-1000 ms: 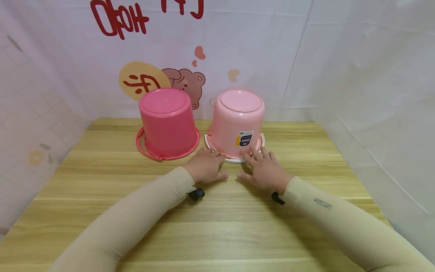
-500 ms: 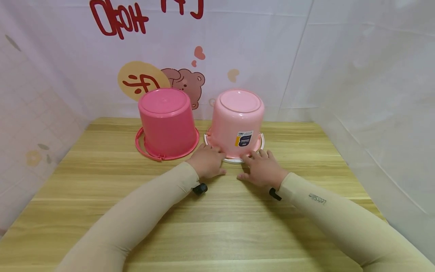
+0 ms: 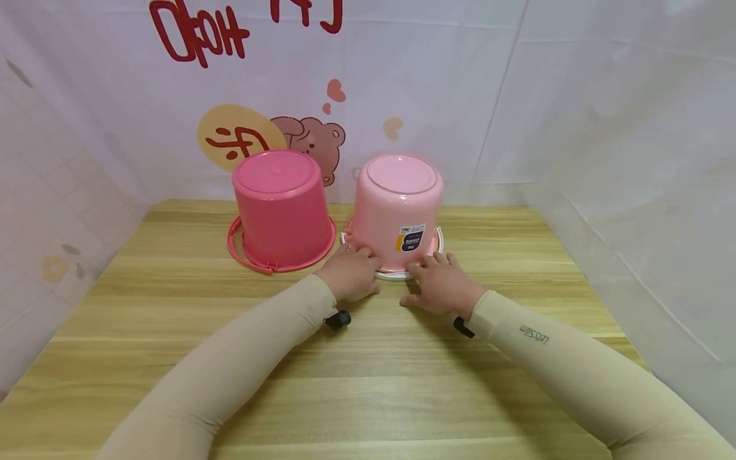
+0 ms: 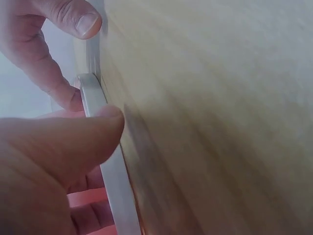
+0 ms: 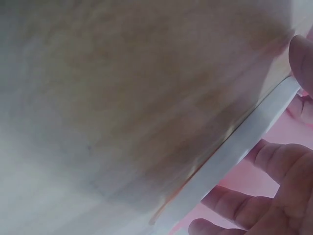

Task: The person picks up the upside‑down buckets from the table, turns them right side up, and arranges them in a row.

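Note:
A light pink bucket (image 3: pixel 382 217) stands upside down at the back of the table, a label (image 3: pixel 411 237) on its side. Its white handle (image 3: pixel 393 276) lies along the rim at the front. My left hand (image 3: pixel 349 273) is at the front left of the rim, its bent fingers behind the handle and its thumb on the near side. My right hand (image 3: pixel 444 284) has its fingers hooked over the rim and handle at the front right. In the right wrist view, the fingers (image 5: pixel 281 164) reach behind the handle, with pink plastic beyond them.
A darker pink bucket (image 3: pixel 282 220) also stands upside down, left of the light pink one, its handle (image 3: pixel 232 249) out to the left. Behind the wooden table (image 3: pixel 368 396) hangs a white printed cloth (image 3: pixel 437 83); another white sheet (image 3: pixel 650 191) closes the right side.
Both hands have moved in on the light pink bucket's rim, and their fingers have bent. That bucket has shifted slightly toward me and to the left. The darker bucket stays put.

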`<control>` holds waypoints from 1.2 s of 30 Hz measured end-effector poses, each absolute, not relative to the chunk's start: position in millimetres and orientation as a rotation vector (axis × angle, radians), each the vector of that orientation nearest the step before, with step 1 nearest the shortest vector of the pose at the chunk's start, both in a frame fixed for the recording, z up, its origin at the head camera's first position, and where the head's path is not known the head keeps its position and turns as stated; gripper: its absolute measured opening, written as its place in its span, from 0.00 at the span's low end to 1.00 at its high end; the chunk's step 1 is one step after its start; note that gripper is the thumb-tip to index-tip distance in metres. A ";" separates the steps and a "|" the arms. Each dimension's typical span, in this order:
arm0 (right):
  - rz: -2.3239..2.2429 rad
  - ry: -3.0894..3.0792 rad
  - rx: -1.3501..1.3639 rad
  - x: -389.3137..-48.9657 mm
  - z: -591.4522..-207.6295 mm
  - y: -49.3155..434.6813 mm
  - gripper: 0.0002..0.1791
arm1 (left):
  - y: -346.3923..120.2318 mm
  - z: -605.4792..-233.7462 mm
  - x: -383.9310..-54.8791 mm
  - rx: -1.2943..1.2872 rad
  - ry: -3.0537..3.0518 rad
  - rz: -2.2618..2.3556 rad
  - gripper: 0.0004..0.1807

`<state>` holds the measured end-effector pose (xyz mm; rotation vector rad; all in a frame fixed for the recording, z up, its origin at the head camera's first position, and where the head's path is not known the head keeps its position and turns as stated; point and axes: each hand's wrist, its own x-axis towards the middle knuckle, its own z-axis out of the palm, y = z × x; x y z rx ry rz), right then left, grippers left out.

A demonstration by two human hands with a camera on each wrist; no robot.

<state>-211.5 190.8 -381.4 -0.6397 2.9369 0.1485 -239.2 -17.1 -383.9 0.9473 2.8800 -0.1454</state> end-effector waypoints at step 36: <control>-0.149 3.280 -0.880 -221.1 -374.8 189.8 0.13 | -22.9 -376.6 -243.2 0.947 3.132 0.135 0.21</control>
